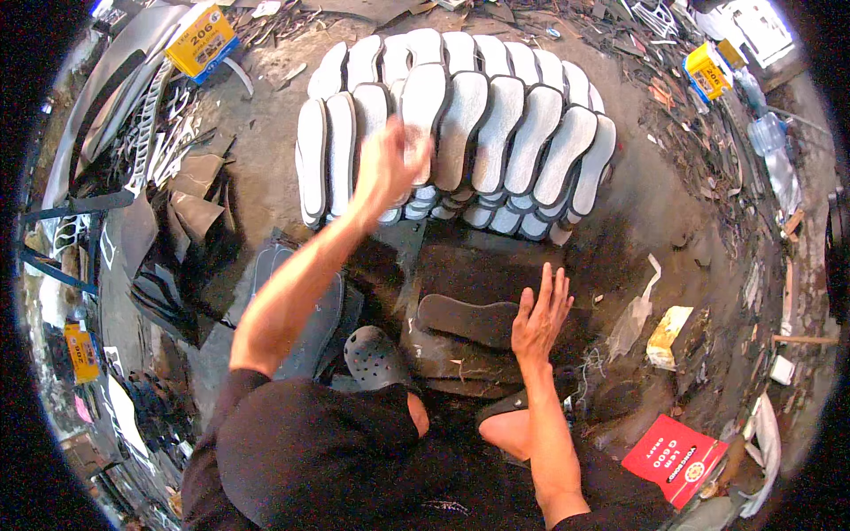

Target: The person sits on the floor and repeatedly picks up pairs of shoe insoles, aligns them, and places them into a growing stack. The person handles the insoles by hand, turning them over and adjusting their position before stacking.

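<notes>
My left hand (pixel 392 165) reaches forward to the near row of the insole stack, its fingers smeared by motion. Just past the fingertips is a white-topped insole (pixel 425 93) that rises a little above its neighbours; whether I touch it I cannot make out. The stack (pixel 540 133) holds several white insoles with dark edges, layered in two rows. My right hand (pixel 542 314) is held with its fingers stretched out, holding nothing. Beside its thumb, a single dark insole (pixel 467 319) lies flat on a low dark board (pixel 460 361) in front of me.
Dark sheets (pixel 199 199) and pale offcuts pile up at the left. Yellow-and-blue tins (pixel 202 42) stand at the far left and far right (pixel 707 73). A red box (pixel 675 460) sits near right. My foot wears a grey clog (pixel 376 356) beside the board. Scraps litter the floor.
</notes>
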Tool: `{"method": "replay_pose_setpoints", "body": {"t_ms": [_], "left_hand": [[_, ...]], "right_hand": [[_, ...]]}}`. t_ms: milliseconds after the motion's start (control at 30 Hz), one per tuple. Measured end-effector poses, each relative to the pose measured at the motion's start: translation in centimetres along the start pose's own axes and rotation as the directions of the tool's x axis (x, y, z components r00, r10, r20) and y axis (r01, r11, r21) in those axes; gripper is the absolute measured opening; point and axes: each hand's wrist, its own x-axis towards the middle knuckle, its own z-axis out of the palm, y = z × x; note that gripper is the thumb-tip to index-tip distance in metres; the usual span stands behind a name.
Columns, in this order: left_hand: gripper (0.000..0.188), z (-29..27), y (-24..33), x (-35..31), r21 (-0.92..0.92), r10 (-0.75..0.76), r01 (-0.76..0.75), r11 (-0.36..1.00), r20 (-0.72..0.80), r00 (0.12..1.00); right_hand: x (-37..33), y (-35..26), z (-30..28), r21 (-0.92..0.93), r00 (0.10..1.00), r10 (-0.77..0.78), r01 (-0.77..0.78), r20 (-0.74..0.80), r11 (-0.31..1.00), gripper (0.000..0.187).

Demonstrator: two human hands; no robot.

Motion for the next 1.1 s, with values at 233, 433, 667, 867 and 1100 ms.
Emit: {"method": "replay_pose_setpoints", "body": {"t_ms": [233, 433, 667, 867, 1100], "left_hand": [[0.103, 2.2, 1.6, 13.9, 0.171, -0.296, 0.306, 0.937, -0.081, 0.952], [0.078, 2.8, -0.4, 17.3, 0.218, -0.355, 0.334, 0.917, 0.066, 0.933], [0.071, 2.6, 0.9, 18.8, -0.014, -0.41, 0.41, 0.912, 0.035, 0.912], [0.083, 3.5, 3.2, 19.9, 0.26, -0.214, 0.257, 0.931, -0.183, 0.959], [0.069, -11.2, -13.6, 27.4, -0.828, -0.58, 0.362, 0.428, 0.056, 0.813]], "right_hand": [[-1.9, -0.8, 2.0, -0.082, 0.996, -0.066, 0.071, 0.056, 0.994, 0.054], [-2.0, -1.5, 2.2, -0.076, 0.996, -0.062, 0.066, 0.062, 0.995, 0.054], [-1.6, -0.5, 1.9, -0.058, 0.998, -0.05, 0.052, 0.042, 0.997, 0.054], [-1.5, 0.4, 1.1, -0.083, 0.999, -0.028, 0.03, 0.024, 0.996, 0.054], [-2.3, -3.9, 3.5, 0.092, 0.994, -0.102, 0.098, 0.041, 0.991, 0.054]]}}
